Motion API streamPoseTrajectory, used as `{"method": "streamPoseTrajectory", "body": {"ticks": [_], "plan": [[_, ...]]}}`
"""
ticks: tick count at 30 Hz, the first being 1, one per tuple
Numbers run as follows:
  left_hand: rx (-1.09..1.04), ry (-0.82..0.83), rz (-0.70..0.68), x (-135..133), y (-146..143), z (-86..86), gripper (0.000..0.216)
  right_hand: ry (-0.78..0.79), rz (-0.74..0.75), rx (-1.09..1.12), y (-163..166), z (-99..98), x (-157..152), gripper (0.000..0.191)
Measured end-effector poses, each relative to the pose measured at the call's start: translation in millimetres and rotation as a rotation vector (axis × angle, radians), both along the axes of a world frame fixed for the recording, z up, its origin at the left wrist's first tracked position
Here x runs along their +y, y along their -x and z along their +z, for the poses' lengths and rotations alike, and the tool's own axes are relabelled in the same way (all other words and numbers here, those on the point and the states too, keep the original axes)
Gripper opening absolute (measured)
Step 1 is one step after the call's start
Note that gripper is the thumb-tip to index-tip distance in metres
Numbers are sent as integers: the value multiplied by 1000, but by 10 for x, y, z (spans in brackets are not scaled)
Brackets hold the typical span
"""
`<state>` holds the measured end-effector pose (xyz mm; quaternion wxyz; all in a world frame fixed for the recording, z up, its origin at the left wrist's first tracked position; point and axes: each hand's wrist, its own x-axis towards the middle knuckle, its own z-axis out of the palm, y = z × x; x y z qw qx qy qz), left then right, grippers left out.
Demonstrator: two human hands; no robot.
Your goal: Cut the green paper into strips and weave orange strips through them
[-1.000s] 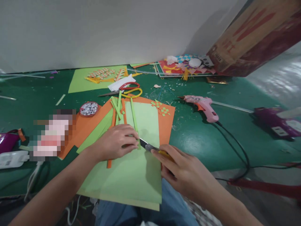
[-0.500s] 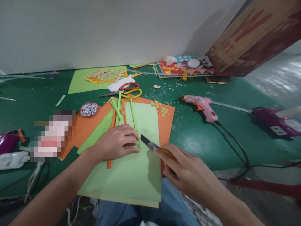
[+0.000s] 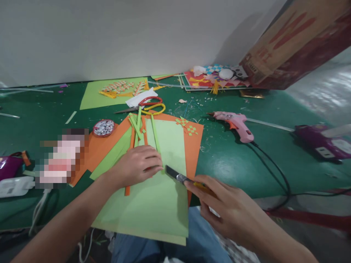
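My right hand [image 3: 219, 201] grips a utility knife [image 3: 178, 177] with a yellow handle. Its dark blade points left, the tip close to the end of a narrow green paper strip [image 3: 155, 137]. My left hand [image 3: 139, 163] rests on the light green paper sheet [image 3: 148, 208], with finger and thumb tips drawn together at that strip's lower end. Orange paper strips [image 3: 127, 190] run beneath the same hand, partly hidden. More green strips [image 3: 136, 126] lie crossed above it. Two small woven orange-and-green pieces [image 3: 186, 126] sit at the sheet's upper right.
Scissors [image 3: 152, 106] with red and yellow handles lie beyond the papers. A pink glue gun [image 3: 236, 124] is on the right, its cord trailing down. A round case [image 3: 103, 128] and a blurred-out object [image 3: 61, 157] are left. A cardboard box [image 3: 290, 47] stands back right.
My right hand and the knife have moved slightly right and toward me. My left thumb has drawn up to the fingertips, at the green strip's end.
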<state>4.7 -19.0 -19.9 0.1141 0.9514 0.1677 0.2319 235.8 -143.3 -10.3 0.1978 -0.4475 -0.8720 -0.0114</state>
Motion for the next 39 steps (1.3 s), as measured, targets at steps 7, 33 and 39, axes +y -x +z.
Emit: {"method": "streamPoseTrajectory", "body": {"ticks": [7,33,39], "plan": [[18,45,20,8,-9,0,24,13,29,-50,66,-7,49,37],[39,-24,-35,6,16,20,20,-7,-6,-97,88,-47,175,33],[52,-35,-31,-3,21,25,21,5,-24,-106,93,-61,210,35]]}}
